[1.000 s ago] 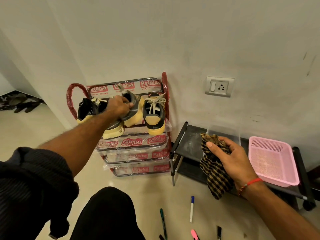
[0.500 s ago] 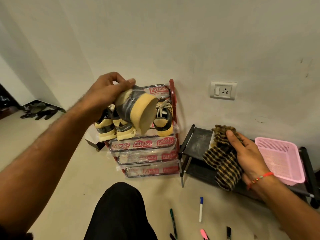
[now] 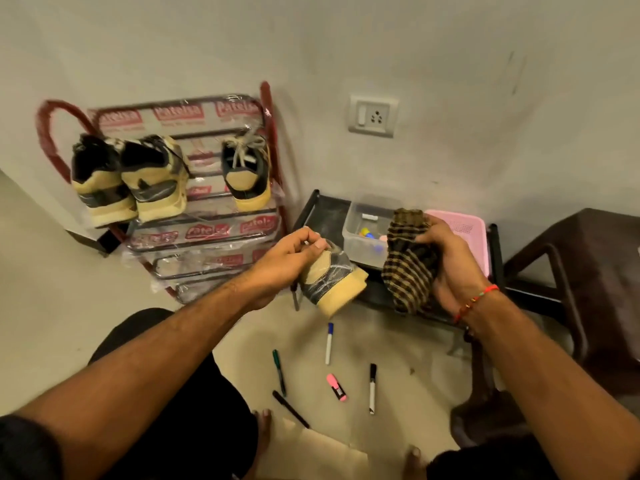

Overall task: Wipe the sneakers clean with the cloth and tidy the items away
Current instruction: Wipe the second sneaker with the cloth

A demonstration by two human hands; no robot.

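Yellow-soled, the sneaker [image 3: 330,282] sat in the left hand [image 3: 294,258], fingers curled over its collar, toe tipped down above the floor; a loose grip there could drop it among the markers [image 3: 329,342]. Beside it the right hand [image 3: 446,261] clutched the checked cloth [image 3: 408,261], whose hanging tail might snag the low black shelf [image 3: 325,216]. Three more sneakers [image 3: 152,178] waited on the red rack [image 3: 266,109]. On the shelf, a clear tub [image 3: 356,233] held what looked like small markers; what the pink basket [image 3: 460,223] held was hidden.
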